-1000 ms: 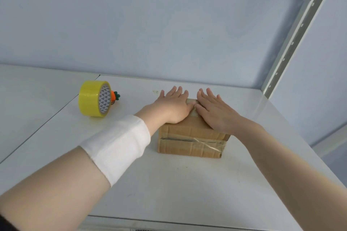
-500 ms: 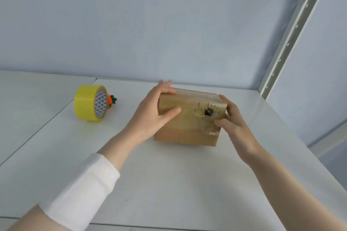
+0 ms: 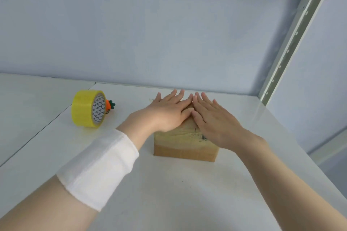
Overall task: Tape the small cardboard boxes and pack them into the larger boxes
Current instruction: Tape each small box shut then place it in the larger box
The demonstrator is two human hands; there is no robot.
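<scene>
Head view shows the left hand (image 3: 167, 111) and right hand (image 3: 216, 124) flat, fingers straight, on the box (image 3: 185, 143); press outward evenly to seat the tape.

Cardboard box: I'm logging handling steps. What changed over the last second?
Both hands gripped the cardboard box by its sides and tipped it up, then set it down; now the left hand and right hand press flat on its top again. The tape roll stayed put.

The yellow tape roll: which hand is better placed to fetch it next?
Probably the left hand: the tape roll stands left of the cardboard box; the right hand would have to cross it.
</scene>
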